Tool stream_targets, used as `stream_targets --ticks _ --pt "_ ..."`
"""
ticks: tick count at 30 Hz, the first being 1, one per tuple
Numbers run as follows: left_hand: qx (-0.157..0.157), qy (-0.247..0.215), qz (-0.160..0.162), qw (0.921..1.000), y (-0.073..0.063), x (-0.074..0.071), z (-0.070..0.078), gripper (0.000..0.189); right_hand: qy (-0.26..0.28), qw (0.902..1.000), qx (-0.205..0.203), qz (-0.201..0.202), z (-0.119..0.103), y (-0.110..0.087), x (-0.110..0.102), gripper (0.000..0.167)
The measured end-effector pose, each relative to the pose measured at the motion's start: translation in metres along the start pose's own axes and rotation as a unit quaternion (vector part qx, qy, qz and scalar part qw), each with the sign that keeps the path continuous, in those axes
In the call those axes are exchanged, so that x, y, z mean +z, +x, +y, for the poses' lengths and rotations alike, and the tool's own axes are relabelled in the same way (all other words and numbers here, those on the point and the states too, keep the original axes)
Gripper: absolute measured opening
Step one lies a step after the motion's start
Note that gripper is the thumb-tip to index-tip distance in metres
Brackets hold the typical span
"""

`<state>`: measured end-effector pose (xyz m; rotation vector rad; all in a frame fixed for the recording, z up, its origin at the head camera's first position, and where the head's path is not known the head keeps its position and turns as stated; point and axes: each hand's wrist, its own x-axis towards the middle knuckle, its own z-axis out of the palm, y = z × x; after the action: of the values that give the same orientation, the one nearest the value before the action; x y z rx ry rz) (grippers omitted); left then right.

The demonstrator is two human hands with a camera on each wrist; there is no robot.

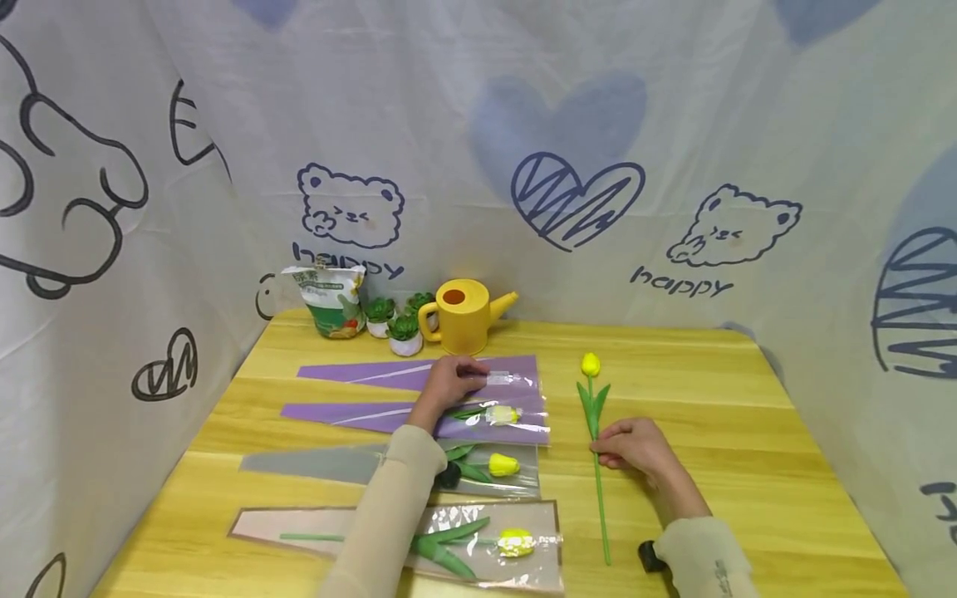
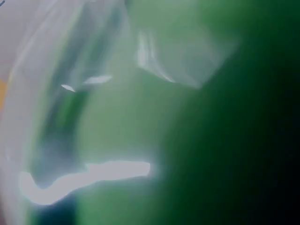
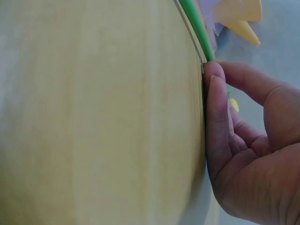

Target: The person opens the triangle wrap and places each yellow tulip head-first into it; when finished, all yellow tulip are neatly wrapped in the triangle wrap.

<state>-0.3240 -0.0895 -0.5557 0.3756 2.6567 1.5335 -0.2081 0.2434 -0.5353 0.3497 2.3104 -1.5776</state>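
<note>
A yellow artificial tulip with green leaves lies lengthwise on the table, right of the sleeves. My right hand pinches its green stem between thumb and fingers, just below the leaves. My left hand is at the farthest purple flower sleeve, its fingertips beside a whitish label. Whether they pinch the film, I cannot tell. Nearer me lie a second purple sleeve, a grey sleeve and a pinkish sleeve, each with a yellow tulip inside. Blurred green and shiny film fill the left wrist view.
Along the table's back edge stand a yellow watering can, small potted succulents and a green-and-white bag. Behind them hangs a printed white curtain. My left forearm crosses over the nearer sleeves. Bare wood extends right of the tulip.
</note>
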Motion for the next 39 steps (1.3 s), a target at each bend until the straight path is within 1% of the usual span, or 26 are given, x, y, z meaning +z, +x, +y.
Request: stream_targets --ticks 4,8,11,17,19,22,24,26,29,32,34,36,39 --pt "-0.010 -0.011 0.020 0.9997 0.0004 0.0004 0.0028 0.017 0.004 1.0000 -0.004 0.000 -0.0002 0.0008 -0.0013 0.025" --pt "-0.017 -0.022 0.035 0.9990 0.0005 0.0011 0.0017 0.014 0.010 0.9999 -0.002 0.003 0.0005 0.0017 -0.0004 0.022" --pt "-0.025 -0.033 0.032 0.9986 0.0014 0.0012 -0.0003 0.015 0.009 0.9999 -0.004 0.003 0.0001 0.0017 0.0001 0.022" --pt "-0.037 -0.075 0.021 0.9963 0.0040 0.0016 -0.0019 0.029 0.013 0.9999 -0.004 0.001 -0.0015 0.0007 -0.0016 0.025" --pt "-0.034 -0.072 0.020 0.9966 0.0038 0.0014 -0.0011 0.031 0.013 0.9999 -0.005 0.001 -0.0017 0.0006 -0.0020 0.025" --pt "-0.031 -0.055 0.019 0.9978 0.0021 0.0006 0.0003 0.029 0.014 0.9999 -0.005 0.001 -0.0006 0.0010 -0.0016 0.024" --pt "-0.036 -0.044 0.019 0.9982 0.0007 0.0004 0.0005 0.028 0.014 0.9999 -0.003 0.002 0.0008 0.0015 -0.0009 0.023" --pt "-0.044 -0.046 0.021 0.9977 0.0002 0.0007 0.0002 0.026 0.012 0.9999 -0.002 0.002 0.0020 0.0016 -0.0006 0.023" --pt "-0.059 -0.076 0.030 0.9949 -0.0001 0.0011 -0.0005 0.023 0.005 1.0000 -0.004 0.003 0.0040 0.0021 -0.0006 0.023" --pt "-0.072 -0.121 0.041 0.9892 -0.0004 0.0000 0.0003 0.022 0.002 1.0000 -0.006 0.005 0.0044 0.0021 -0.0008 0.023" --pt "-0.074 -0.143 0.045 0.9858 -0.0001 -0.0010 0.0007 0.023 0.001 1.0000 -0.007 0.003 0.0040 0.0018 -0.0011 0.024" --pt "-0.076 -0.156 0.044 0.9838 0.0000 -0.0021 0.0013 0.024 0.002 1.0000 -0.007 0.002 0.0032 0.0014 -0.0013 0.024" --pt "-0.073 -0.161 0.040 0.9835 0.0008 -0.0030 0.0018 0.025 0.004 1.0000 -0.007 0.002 0.0024 0.0012 -0.0015 0.024"
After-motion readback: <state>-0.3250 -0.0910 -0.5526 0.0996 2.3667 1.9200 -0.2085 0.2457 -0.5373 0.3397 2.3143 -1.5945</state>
